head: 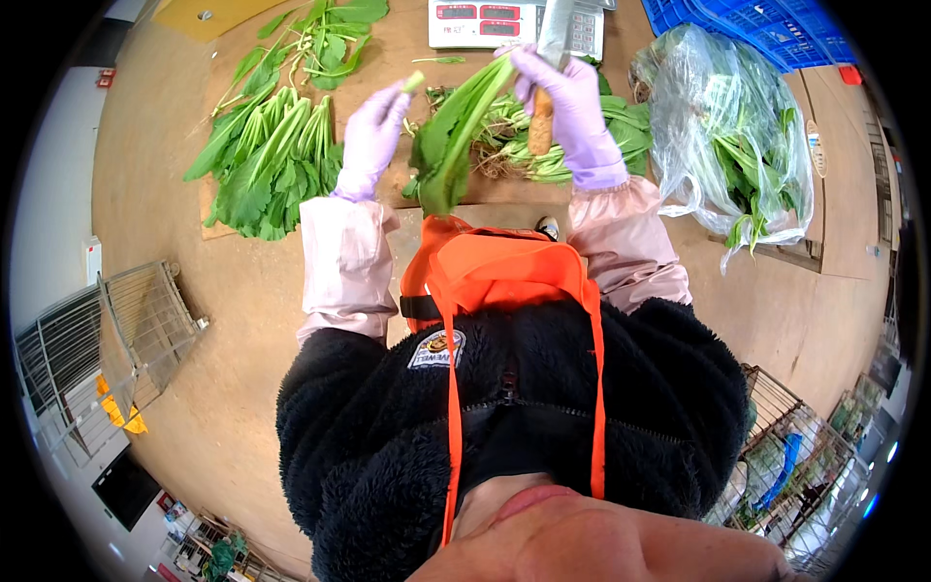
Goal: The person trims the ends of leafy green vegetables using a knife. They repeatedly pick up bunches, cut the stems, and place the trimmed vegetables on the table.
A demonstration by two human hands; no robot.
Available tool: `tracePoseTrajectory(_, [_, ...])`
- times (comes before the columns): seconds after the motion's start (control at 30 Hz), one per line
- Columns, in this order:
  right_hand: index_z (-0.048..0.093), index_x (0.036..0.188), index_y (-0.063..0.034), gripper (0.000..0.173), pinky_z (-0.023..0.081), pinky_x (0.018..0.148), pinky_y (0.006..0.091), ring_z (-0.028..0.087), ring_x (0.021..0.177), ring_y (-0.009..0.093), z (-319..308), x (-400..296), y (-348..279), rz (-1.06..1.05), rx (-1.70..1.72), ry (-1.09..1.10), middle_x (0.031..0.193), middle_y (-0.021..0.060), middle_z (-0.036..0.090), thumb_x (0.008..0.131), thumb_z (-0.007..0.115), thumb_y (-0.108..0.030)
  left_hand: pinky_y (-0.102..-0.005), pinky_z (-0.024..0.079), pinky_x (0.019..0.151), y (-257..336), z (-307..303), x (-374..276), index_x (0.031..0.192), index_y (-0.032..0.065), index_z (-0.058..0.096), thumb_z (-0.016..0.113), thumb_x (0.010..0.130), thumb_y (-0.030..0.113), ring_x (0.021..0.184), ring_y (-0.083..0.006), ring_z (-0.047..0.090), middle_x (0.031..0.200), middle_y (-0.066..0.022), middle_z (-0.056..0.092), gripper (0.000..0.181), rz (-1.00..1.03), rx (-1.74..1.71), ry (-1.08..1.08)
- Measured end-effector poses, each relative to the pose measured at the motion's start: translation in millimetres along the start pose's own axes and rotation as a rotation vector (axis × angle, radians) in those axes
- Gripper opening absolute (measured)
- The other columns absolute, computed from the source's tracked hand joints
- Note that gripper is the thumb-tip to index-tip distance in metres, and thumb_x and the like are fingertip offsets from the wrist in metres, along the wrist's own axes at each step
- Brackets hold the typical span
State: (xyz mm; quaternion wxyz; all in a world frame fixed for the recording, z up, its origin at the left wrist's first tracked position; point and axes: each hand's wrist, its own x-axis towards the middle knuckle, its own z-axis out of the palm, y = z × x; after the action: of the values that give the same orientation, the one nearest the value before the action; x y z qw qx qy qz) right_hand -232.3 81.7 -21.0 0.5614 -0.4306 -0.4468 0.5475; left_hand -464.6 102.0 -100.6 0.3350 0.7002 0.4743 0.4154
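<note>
My left hand, in a lilac glove, pinches a small pale green stem piece between thumb and fingers. In my right hand, gloved alike, are a knife with a wooden handle, blade pointing away from me, and the stem end of a leafy green vegetable whose leaves hang towards me. Beside my left hand lies a pile of leafy greens with their stems pointing away. Under and behind my right hand lie more greens, some with brown roots showing.
Loose leaves lie at the far left of the table. A digital scale stands at the far side. To the right are a clear plastic bag of greens and a blue plastic crate. Wire carts stand on the floor.
</note>
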Motion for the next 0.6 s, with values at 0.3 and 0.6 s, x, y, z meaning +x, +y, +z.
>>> tracePoseTrajectory(0.3, [0.06,0.093,0.0043,0.026,0.04,0.041,0.0171,0.053,0.053,0.007,-3.7,9.6,7.2,0.02,0.248,0.057,0.077,0.0075,0.062,0.082,0.058,-0.019,-0.0274,0.031,0.096,53.6,30.3,-30.3,0.132,0.0006,0.027,0.055,0.084,0.028,0.112,-0.0163,0.043,0.122,-0.0128,0.046,0.063,-0.178,-0.324,-0.447])
tracePoseTrajectory(0.6, [0.058,0.106,-0.0029,0.034,0.039,0.047,0.0192,0.051,0.057,0.007,-56.3,-2.5,40.5,0.205,-0.503,0.019,0.093,0.008,0.063,0.083,0.055,-0.028,-0.0352,0.05,0.068,-27.8,-106.6,-29.7,0.128,0.0226,0.037,0.058,0.077,0.021,0.075,-0.0246,0.061,0.095,-0.0083,0.061,0.055,-0.033,0.782,0.31])
